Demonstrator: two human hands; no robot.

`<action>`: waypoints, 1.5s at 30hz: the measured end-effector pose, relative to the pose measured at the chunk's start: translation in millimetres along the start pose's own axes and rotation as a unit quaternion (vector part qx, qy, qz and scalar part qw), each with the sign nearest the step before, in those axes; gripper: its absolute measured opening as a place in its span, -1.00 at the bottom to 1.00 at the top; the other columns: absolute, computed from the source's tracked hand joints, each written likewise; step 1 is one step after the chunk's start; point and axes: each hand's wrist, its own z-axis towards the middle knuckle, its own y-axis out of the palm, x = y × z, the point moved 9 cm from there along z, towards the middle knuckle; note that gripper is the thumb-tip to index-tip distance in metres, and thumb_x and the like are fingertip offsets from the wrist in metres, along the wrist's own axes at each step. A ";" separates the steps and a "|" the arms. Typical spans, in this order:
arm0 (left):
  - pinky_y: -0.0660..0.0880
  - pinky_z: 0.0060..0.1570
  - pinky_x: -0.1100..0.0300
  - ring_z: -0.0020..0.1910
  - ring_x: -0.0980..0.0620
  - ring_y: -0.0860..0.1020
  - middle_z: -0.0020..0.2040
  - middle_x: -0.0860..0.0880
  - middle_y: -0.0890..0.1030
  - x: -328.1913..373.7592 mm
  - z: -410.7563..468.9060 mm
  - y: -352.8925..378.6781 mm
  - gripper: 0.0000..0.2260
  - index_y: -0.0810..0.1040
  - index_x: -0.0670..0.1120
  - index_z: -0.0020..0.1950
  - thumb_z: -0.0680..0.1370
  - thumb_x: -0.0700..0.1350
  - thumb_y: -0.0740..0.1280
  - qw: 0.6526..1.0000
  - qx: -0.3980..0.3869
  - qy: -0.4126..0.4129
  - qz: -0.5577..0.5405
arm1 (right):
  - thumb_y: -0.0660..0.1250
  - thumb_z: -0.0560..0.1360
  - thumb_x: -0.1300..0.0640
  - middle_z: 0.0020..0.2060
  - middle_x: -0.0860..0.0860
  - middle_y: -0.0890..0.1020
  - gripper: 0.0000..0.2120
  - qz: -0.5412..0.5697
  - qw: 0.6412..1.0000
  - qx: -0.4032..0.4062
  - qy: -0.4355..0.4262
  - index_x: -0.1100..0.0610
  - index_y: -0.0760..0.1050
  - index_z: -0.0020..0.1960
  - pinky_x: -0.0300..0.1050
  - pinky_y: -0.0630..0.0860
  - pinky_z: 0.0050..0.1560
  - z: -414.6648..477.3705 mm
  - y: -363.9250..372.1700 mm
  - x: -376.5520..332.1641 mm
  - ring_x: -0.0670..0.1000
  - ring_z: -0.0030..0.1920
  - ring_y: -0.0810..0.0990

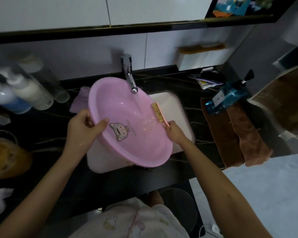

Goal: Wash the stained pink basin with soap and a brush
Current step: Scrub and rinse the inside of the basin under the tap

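The pink basin (120, 107) with a cartoon animal print on its bottom is tilted over the white sink (177, 107), its right side lower. My left hand (83, 127) grips its left rim, thumb inside. My right hand (175, 133) holds a pink-handled brush (159, 113) by the handle, with its tan bristles at the basin's right rim. Water runs from the chrome tap (130, 78) into the basin and splashes near the brush.
A blue pump soap bottle (230, 98) lies on brown towels (237, 134) right of the sink. Several white bottles (22, 90) stand at the left. A pink cloth (80, 100) lies behind the basin. A tissue box (201, 57) and combs (208, 78) sit at the back right.
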 end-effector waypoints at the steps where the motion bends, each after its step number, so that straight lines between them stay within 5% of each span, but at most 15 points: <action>1: 0.37 -0.37 0.28 -0.45 0.19 0.35 -0.40 -0.09 0.43 -3.9 -2.4 -1.7 -0.74 0.40 -0.07 -0.33 0.38 -0.22 0.48 1.000 0.001 -0.003 0.012 | 0.06 0.63 -0.02 0.02 0.15 0.55 -0.67 0.011 1.000 0.000 0.005 0.23 0.31 0.21 -0.10 0.39 -0.20 0.8 6.4 0.6 0.04 -0.14 0.49; 6: 0.34 -0.38 0.22 -0.45 0.12 0.34 -0.42 -0.10 0.44 -24.4 -6.8 -8.7 -0.75 0.43 0.03 -0.37 0.24 0.13 0.42 0.998 -0.026 -0.024 0.042 | 0.05 0.64 -0.01 -0.02 0.12 0.51 -0.77 0.039 0.999 0.011 0.001 0.16 0.26 0.12 -0.12 0.29 -0.31 7.3 20.1 -0.7 0.10 -0.11 0.50; 9: 0.40 -0.30 0.15 -0.40 0.18 0.40 -0.33 -0.03 0.47 -26.7 -12.8 -7.3 -0.77 0.39 -0.01 -0.28 0.35 -0.12 0.46 0.999 0.000 -0.027 0.034 | 0.02 0.63 -0.05 -0.05 0.07 0.50 -0.76 0.016 0.999 0.030 -0.027 0.10 0.24 0.14 -0.14 0.30 -0.31 11.5 16.2 -15.9 0.03 -0.18 0.49; 12: 0.42 -0.28 0.31 -0.33 0.21 0.42 -0.24 0.04 0.45 -23.9 -23.5 -0.1 -0.76 0.35 0.03 -0.20 0.39 -0.25 0.36 0.998 0.054 -0.017 -0.005 | -0.03 0.62 -0.06 0.01 0.09 0.46 -0.61 -0.172 0.980 0.057 -0.083 -0.01 0.14 0.42 -0.03 0.47 -0.11 12.7 11.9 -34.6 0.13 -0.13 0.53; 14: 0.38 -0.33 0.41 -0.35 0.26 0.41 -0.26 0.04 0.43 -25.2 -26.9 0.9 -0.78 0.33 0.03 -0.20 0.38 -0.26 0.31 0.996 0.082 -0.014 -0.025 | 0.03 0.62 -0.10 0.07 0.13 0.40 -0.52 -0.337 0.934 0.031 -0.116 -0.09 0.03 0.50 -0.03 0.45 -0.17 11.6 23.6 -45.4 0.16 -0.11 0.53; 19: 0.36 -0.34 0.32 -0.37 0.17 0.37 -0.29 -0.08 0.42 -39.8 -30.4 -3.6 -0.90 0.37 -0.13 -0.18 0.35 -0.19 0.27 0.994 0.101 -0.027 -0.034 | 0.04 0.62 0.16 0.18 0.16 0.45 -0.44 -0.504 0.854 -0.067 -0.112 -0.04 -0.10 0.55 -0.06 0.36 -0.20 -15.3 51.5 -58.6 0.17 0.00 0.56; 24: 0.34 -0.34 0.35 -0.38 0.24 0.35 -0.30 0.01 0.41 -36.3 -27.8 -1.8 -0.81 0.31 0.03 -0.22 0.35 -0.21 0.27 0.994 0.098 -0.018 -0.047 | 0.00 0.60 0.24 0.34 0.14 0.41 -0.44 -0.337 0.879 -0.306 -0.142 -0.10 0.01 0.53 -0.18 0.46 0.15 -86.2 91.8 -66.3 0.14 0.17 0.51; 26: 0.35 -0.34 0.28 -0.35 0.13 0.35 -0.29 -0.06 0.41 -38.6 -27.2 -0.9 -0.84 0.31 0.04 -0.22 0.33 -0.12 0.28 0.994 0.094 -0.019 -0.047 | -0.01 0.62 0.20 0.07 0.01 0.55 -0.51 -0.218 0.905 -0.341 -0.132 -0.07 0.11 0.52 -0.48 0.44 -0.22 -107.3 91.4 -83.3 -0.06 -0.20 0.50; 28: 0.34 -0.34 0.28 -0.34 0.10 0.35 -0.29 -0.07 0.40 -41.5 -27.4 -1.8 -0.86 0.30 0.04 -0.22 0.31 -0.05 0.26 0.994 0.094 -0.020 -0.050 | -0.01 0.64 0.12 -0.32 -0.08 0.41 -0.57 -0.101 0.919 -0.369 -0.099 -0.07 0.17 0.50 -0.38 0.32 -0.48 -117.2 89.2 -98.0 -0.09 -0.42 0.31; 32: 0.39 -0.30 0.36 -0.35 0.25 0.39 -0.27 0.05 0.43 -42.0 -26.9 -3.4 -0.84 0.32 0.06 -0.20 0.33 -0.13 0.28 0.994 0.090 -0.025 -0.059 | -0.02 0.67 0.07 -0.43 -0.01 0.13 -0.61 0.142 0.866 -0.476 -0.066 -0.14 0.17 0.48 -0.36 0.16 -0.60 -134.1 91.6 -122.7 -0.13 -0.55 0.16; 36: 0.43 -0.27 0.40 -0.30 0.29 0.45 -0.22 0.06 0.47 -40.1 -30.0 -4.1 -0.79 0.35 0.08 -0.16 0.35 -0.20 0.30 0.996 0.075 -0.027 -0.049 | 0.03 0.66 0.06 -0.48 -0.01 0.20 -0.62 0.035 0.857 -0.506 -0.094 -0.19 0.21 0.45 -0.32 0.20 -0.57 -128.5 81.7 -93.4 -0.11 -0.54 0.20; 41: 0.44 -0.26 0.38 -0.29 0.26 0.45 -0.20 0.07 0.49 -40.8 -30.1 -6.4 -0.78 0.37 0.09 -0.15 0.34 -0.19 0.30 0.995 0.070 -0.044 -0.046 | 0.06 0.62 0.19 -0.34 -0.01 0.42 -0.53 -0.192 0.877 -0.438 -0.051 -0.25 0.27 0.42 -0.25 0.32 -0.48 -55.5 80.4 -43.4 -0.04 -0.45 0.35; 43: 0.44 -0.27 0.38 -0.29 0.28 0.46 -0.19 0.08 0.50 -36.9 -28.4 -6.3 -0.77 0.38 0.10 -0.14 0.34 -0.20 0.30 0.996 0.066 -0.045 -0.044 | 0.08 0.62 0.13 0.07 0.09 0.59 -0.57 -0.251 0.893 -0.361 -0.096 -0.22 0.29 0.42 -0.05 0.55 -0.10 -17.6 76.3 -51.2 0.17 -0.06 0.60; 45: 0.46 -0.26 0.39 -0.28 0.30 0.48 -0.18 0.08 0.51 -33.2 -26.8 -5.2 -0.73 0.39 0.10 -0.13 0.39 -0.26 0.34 0.997 0.061 -0.045 -0.036 | 0.03 0.63 -0.06 0.32 0.06 0.48 -0.63 -0.338 0.900 -0.225 -0.158 -0.21 0.29 0.42 -0.01 0.47 0.09 16.9 56.3 -65.3 0.18 0.22 0.51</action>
